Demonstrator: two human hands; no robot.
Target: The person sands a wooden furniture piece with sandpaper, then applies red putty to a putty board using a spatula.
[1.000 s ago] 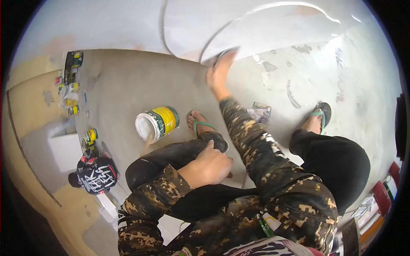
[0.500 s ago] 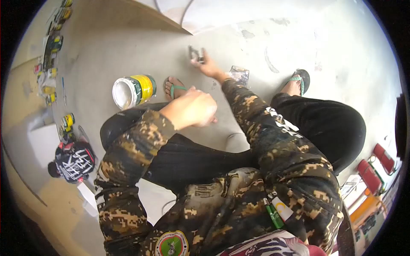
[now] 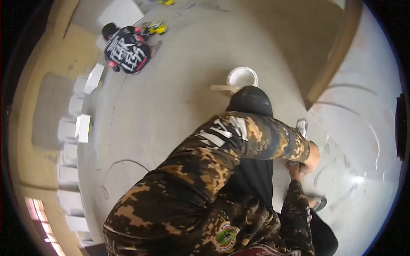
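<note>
My left hand [image 3: 313,156] is at the right, its fingers curled down and hidden from above. Directly under it, my right hand [image 3: 295,170] comes up from below, mostly covered, and the two overlap. I cannot tell what they hold. A narrow strip smeared grey and white [image 3: 302,127] shows just beyond my left wrist. My sandalled right foot [image 3: 318,203] is on the floor close by. Past my left knee [image 3: 251,100] stands a bucket with a white rim [image 3: 242,77], and a pale flat strip [image 3: 224,88] lies beside its near edge.
A large white panel with a brown edge [image 3: 333,64] rises at the right. At the upper left a person in a black printed shirt [image 3: 128,50] crouches by yellow containers [image 3: 159,28]. White seats [image 3: 70,175] line the left wall. A dark cable [image 3: 124,161] curves across the floor.
My view has swung, so the bucket now lies ahead and the co-worker at the upper left. My left hand has moved over to my right hand, which earlier stretched forward holding a grey object.
</note>
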